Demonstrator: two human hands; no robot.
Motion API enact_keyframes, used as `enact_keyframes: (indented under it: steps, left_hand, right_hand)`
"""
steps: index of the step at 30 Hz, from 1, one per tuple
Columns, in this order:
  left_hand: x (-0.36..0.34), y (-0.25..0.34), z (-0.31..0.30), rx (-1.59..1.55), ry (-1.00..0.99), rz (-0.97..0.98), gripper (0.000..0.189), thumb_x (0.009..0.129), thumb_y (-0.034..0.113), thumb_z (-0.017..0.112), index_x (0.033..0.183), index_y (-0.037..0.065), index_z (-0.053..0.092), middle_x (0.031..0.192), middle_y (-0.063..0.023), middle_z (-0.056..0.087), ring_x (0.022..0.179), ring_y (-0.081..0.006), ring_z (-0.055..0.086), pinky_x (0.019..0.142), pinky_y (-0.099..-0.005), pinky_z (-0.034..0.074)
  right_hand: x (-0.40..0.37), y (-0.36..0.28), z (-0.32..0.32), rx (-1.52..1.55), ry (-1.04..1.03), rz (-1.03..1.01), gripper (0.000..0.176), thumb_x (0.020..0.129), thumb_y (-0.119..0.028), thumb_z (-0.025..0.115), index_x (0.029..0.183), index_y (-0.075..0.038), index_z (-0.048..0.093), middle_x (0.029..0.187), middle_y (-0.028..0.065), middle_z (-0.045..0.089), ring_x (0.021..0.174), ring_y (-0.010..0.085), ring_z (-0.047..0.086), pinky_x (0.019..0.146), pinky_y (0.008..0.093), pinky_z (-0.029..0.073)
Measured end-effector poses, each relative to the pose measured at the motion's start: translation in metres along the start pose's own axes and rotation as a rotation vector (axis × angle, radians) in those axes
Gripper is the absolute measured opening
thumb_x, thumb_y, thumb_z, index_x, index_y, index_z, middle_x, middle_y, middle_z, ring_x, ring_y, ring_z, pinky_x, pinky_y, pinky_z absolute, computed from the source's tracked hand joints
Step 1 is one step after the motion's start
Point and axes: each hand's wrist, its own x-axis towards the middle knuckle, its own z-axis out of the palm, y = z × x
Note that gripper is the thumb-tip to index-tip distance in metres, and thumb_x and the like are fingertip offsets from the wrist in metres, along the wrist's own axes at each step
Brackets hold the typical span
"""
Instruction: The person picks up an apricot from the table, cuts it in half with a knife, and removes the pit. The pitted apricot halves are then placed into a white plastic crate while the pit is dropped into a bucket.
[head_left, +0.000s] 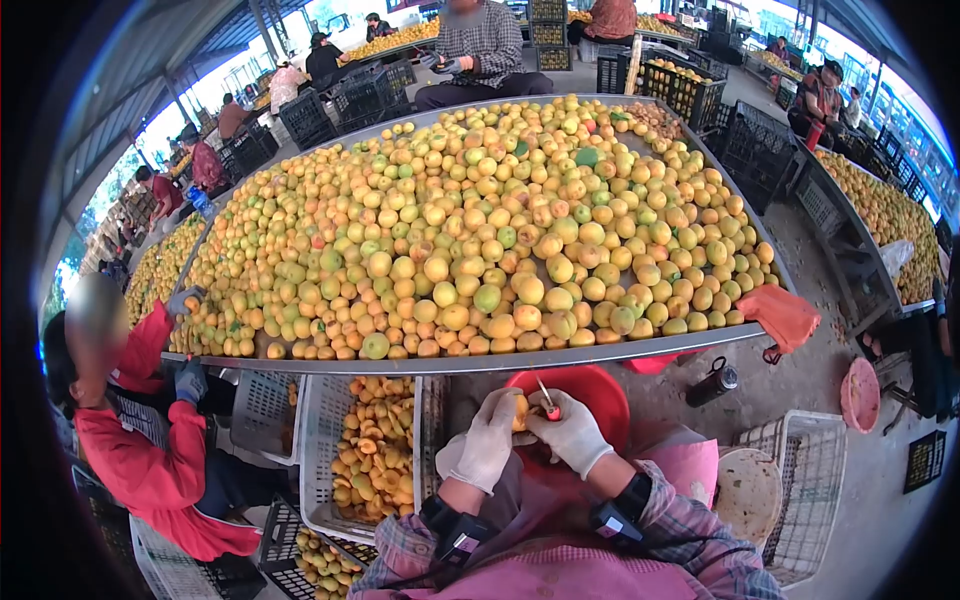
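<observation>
My left hand (488, 440), in a white glove, is closed round an apricot (520, 411). In my gloved right hand (572, 432) is a small knife (552, 408) with a red handle, its thin blade pointing up and a little left. The two hands are close together over a red basin (605, 388), whose inside they partly hide. Just beyond them, a metal-edged table (470, 364) bears a heap of whole yellow-orange apricots (450, 240). To the left of my hands stands a light grey crate (318, 440) of split apricots (375, 455).
A co-worker in a red jacket (165, 460) sits at my left; another person (480, 50) sits across the table. An orange-red bag (780, 315) hangs over the table's right corner. A black flask (712, 383), white crate (815, 490) and round tub (748, 490) stand to my right.
</observation>
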Motion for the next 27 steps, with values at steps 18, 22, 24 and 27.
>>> enact_keyframes:
  steps: [18,22,24,27]
  left_hand:
    - [0.006,0.004,-0.048,-0.167,0.055,-0.011,0.039,0.103,0.036,0.045,0.119,0.002,0.055,0.103,-0.0136,0.064,0.088,-0.0248,0.067,0.077,-0.0361,0.058]
    - [0.011,0.009,-0.087,-0.004,0.218,0.084,0.037,0.102,0.035,0.047,0.117,0.002,0.055,0.099,-0.0114,0.065,0.086,-0.0243,0.068,0.072,-0.0350,0.059]
    - [0.007,0.003,-0.117,0.244,0.233,0.321,0.037,0.100,0.035,0.050,0.117,0.003,0.055,0.098,-0.0095,0.064,0.085,-0.0233,0.068,0.071,-0.0342,0.058]
    - [0.013,-0.023,-0.175,0.060,0.482,0.049,0.035,0.095,0.035,0.055,0.118,0.008,0.056,0.094,-0.0056,0.061,0.077,-0.0202,0.065,0.064,-0.0334,0.056]
  right_hand:
    - [0.008,0.010,0.007,0.274,0.000,0.054,0.034,0.088,-0.007,0.062,0.120,-0.001,0.056,0.073,0.0054,0.060,0.042,0.0127,0.049,0.039,0.0253,0.042]
    - [0.011,0.012,-0.010,0.297,0.057,0.063,0.036,0.087,-0.008,0.061,0.122,0.000,0.056,0.071,0.0052,0.059,0.040,0.0117,0.046,0.037,0.0252,0.040]
    - [0.014,0.011,-0.021,0.290,0.079,0.093,0.035,0.088,-0.008,0.060,0.121,0.000,0.057,0.070,0.0052,0.058,0.040,0.0119,0.046,0.037,0.0254,0.040]
    - [0.023,0.011,-0.041,0.285,0.095,0.089,0.032,0.088,-0.008,0.061,0.119,0.000,0.059,0.070,0.0052,0.058,0.040,0.0125,0.047,0.036,0.0257,0.040]
